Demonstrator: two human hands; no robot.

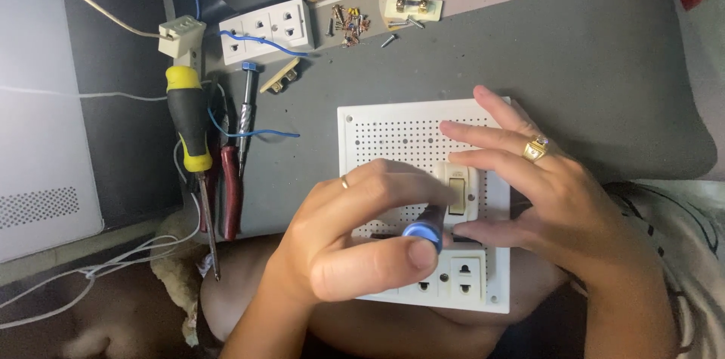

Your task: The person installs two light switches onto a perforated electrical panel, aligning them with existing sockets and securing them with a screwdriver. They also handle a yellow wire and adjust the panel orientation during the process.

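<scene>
A white perforated board [393, 129] lies in front of me with a cream rocker switch [457, 193] and white sockets [466, 277] set in it. My left hand [355, 242] grips a blue-capped screwdriver [424, 232], held upright just left of the switch. My right hand [540, 197], with a gold ring on one finger, rests flat on the board; its fingers touch the switch from the right and steady it.
At the left lie a yellow-and-black screwdriver [189, 129], red-handled pliers [230, 193] and a blue-tipped metal tool [245, 114]. Behind are a white socket strip [264, 30] with blue wire, a pile of loose screws [349, 23] and a small cream part [411, 8].
</scene>
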